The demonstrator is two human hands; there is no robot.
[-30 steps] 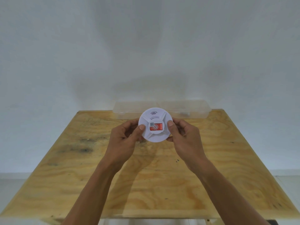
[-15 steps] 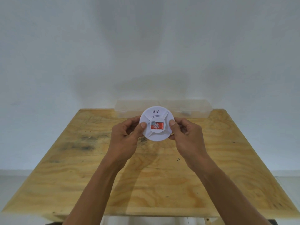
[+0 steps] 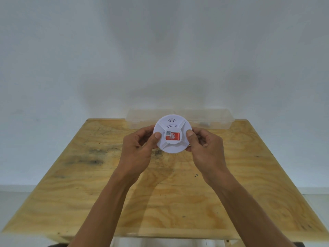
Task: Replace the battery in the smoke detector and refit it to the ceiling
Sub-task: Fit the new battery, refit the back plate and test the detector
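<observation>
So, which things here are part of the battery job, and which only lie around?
Part of the job:
- smoke detector, held above the table by both hands
- left hand, gripping its left edge
- right hand, gripping its right edge

Only lying around:
- clear plastic box at the far edge; its contents are too unclear to tell
- wooden table

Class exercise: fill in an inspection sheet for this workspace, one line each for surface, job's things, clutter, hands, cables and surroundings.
Surface: plywood table, dark stains left of centre.
Job's things: white smoke detector held above the table, red label facing the camera.
Clutter: clear plastic box at the far edge.
Hands: left hand and right hand grip the detector's sides, thumbs on its face.
Cables: nothing seen.
Surroundings: plain white wall.
</observation>
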